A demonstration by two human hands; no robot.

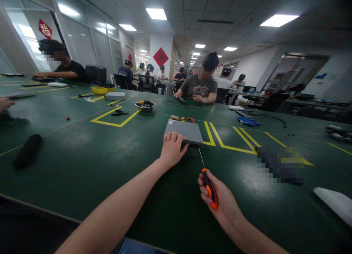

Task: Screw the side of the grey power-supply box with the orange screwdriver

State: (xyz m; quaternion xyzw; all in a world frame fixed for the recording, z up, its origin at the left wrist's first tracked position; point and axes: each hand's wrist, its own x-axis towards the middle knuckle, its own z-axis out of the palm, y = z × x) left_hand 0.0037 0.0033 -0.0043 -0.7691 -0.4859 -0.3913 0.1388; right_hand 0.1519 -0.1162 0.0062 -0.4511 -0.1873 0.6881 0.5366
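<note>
A grey metal computer power supply lies on the green table in front of me, with coloured cables bunched at its far edge. My left hand grips its near left corner, the fingers over the top. In my right hand is a screwdriver with an orange and black handle. Its thin shaft points up and away, the tip close to the near right corner of the power supply. Whether the tip touches the casing, I cannot tell.
Yellow tape lines mark the green table. Further off are a metal bowl of small parts, a yellow tray, another metal box and blue gloves. A black object lies left. Across sits a person.
</note>
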